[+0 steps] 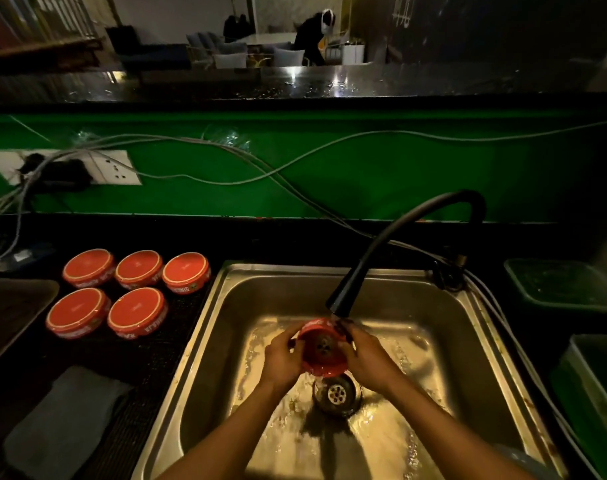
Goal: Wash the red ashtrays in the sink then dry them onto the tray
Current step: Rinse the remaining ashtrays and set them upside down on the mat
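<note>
Both hands hold one red ashtray [324, 348] over the middle of the sink [225, 299], directly under the head of the black faucet [340, 303]. The left hand [283, 356] curls round its left side and the right hand [362, 356] round its right side, so the ashtray sits between the two palms, equally near to each. It is tilted on its edge — the open inside faces back toward the person, the rim at the far side is up under the water, and the lower rim hangs just above the drain [336, 393].

Five more red ashtrays [128, 292] stand upside down on the dark desk [149, 358] to the left of the sink, in two rows, well apart from the hands. A dark tray [14, 310] lies farther left and a grey cloth [66, 420] is near the front edge.

My judgement: the washing step is in hand, and the drying move must go leftward, across the sink wall. The left hand is nearer to the cloth and the tray — it would naturally carry the ashtray there.
</note>
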